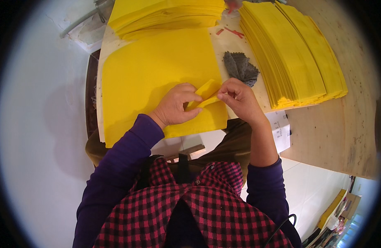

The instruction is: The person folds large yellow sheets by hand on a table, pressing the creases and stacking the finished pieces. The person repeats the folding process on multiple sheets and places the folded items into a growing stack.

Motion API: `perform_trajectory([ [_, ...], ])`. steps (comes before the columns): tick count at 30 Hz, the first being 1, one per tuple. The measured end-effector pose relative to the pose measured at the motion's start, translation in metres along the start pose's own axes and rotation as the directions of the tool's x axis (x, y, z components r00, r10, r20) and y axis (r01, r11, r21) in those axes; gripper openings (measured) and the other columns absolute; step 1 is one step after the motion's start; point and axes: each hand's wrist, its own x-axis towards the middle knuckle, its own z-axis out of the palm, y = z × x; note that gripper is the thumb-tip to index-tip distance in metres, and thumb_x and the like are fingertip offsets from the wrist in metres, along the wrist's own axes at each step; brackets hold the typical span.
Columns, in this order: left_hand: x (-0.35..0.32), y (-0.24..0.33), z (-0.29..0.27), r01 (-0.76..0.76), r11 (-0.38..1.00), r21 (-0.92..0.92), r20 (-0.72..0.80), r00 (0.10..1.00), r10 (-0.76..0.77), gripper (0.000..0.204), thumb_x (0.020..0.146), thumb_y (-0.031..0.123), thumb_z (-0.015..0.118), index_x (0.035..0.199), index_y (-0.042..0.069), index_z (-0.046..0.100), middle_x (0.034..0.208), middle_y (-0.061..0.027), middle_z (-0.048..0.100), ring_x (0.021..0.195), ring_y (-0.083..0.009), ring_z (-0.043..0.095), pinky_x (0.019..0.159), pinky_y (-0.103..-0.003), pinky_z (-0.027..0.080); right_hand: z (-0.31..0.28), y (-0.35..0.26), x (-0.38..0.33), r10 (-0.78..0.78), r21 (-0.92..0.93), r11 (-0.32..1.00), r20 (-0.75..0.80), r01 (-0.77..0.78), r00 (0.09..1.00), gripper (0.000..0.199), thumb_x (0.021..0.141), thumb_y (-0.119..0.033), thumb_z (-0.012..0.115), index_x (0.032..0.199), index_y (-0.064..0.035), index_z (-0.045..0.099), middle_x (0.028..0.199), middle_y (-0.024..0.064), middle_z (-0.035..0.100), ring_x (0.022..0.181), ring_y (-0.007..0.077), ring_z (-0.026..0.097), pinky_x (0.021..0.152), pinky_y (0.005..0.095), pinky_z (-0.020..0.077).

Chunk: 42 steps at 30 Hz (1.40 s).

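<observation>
A wide yellow fabric sheet (pixel 153 62) lies flat on the table in front of me, its near edge hanging slightly over my lap. Above its right part, a narrow folded yellow strip (pixel 208 89) is held between both hands. My left hand (pixel 177 105) grips the strip's left end between thumb and fingers. With thumb and fingertips pinched together, my right hand (pixel 239 100) holds its right end. Whether the strip is separate from the sheet or a folded part of it, I cannot tell.
Yellow fabric stacks stand at the far left (pixel 165 18) and along the right (pixel 281 58). A crumpled dark grey cloth (pixel 241 68) lies between the sheet and the right stack. Small red scraps (pixel 234 32) lie farther back. A wooden board surface (pixel 335 132) extends to the right.
</observation>
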Motion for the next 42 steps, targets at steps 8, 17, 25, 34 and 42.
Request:
perform_trajectory([
  [8,0.001,-0.003,0.004,-0.036,0.999,-0.009,-0.063,0.997,0.035,0.013,0.070,0.005,0.072,0.080,0.003,0.064,0.074,-0.0121,0.053,0.073,-0.0312,0.055,0.065,-0.039,0.045,-0.002,0.003,-0.008,0.064,0.048,0.997,-0.009,-0.064,0.998,0.012,0.081,-0.005,0.071,0.092,-0.0029,0.065,0.094,0.0015,0.056,0.078,0.0106,0.050,0.069,0.0234,0.0413],
  [17,-0.001,-0.003,0.002,0.035,0.999,-0.024,-0.022,0.999,-0.035,0.010,0.071,0.002,0.071,0.079,0.002,0.064,0.076,-0.0115,0.051,0.077,-0.0296,0.054,0.067,-0.037,0.044,0.007,0.018,-0.015,0.072,0.033,0.997,-0.049,-0.071,0.996,0.038,0.067,0.008,0.075,0.101,-0.0068,0.066,0.105,0.0003,0.056,0.078,0.0088,0.050,0.071,0.0207,0.0444],
  [25,0.000,-0.003,0.005,0.012,0.999,-0.034,-0.074,0.997,-0.015,0.011,0.070,0.005,0.072,0.076,0.003,0.063,0.071,-0.0117,0.051,0.071,-0.0301,0.054,0.062,-0.038,0.044,0.009,0.009,-0.018,0.044,0.033,0.999,-0.125,-0.041,0.991,0.044,0.068,0.010,0.073,0.107,-0.0061,0.063,0.105,0.0007,0.055,0.079,0.0089,0.051,0.072,0.0213,0.0461],
  [34,0.000,-0.002,0.003,0.023,1.000,-0.016,-0.061,0.998,-0.024,0.012,0.069,0.004,0.073,0.075,0.003,0.062,0.072,-0.0117,0.051,0.072,-0.0304,0.054,0.063,-0.038,0.044,0.020,0.020,-0.039,0.303,0.245,0.938,-0.233,-0.245,0.924,0.021,0.082,0.001,0.070,0.101,-0.0035,0.061,0.083,-0.0051,0.056,0.074,0.0044,0.050,0.071,0.0177,0.0443],
  [42,0.001,-0.005,0.005,0.004,1.000,-0.022,-0.075,0.997,-0.006,0.014,0.068,0.004,0.073,0.076,0.003,0.061,0.072,-0.0114,0.052,0.073,-0.0300,0.054,0.064,-0.037,0.045,0.029,0.019,-0.044,0.327,0.320,0.916,-0.249,-0.242,0.911,0.012,0.089,-0.011,0.068,0.092,-0.0007,0.064,0.081,-0.0027,0.060,0.073,0.0047,0.053,0.064,0.0194,0.0435],
])
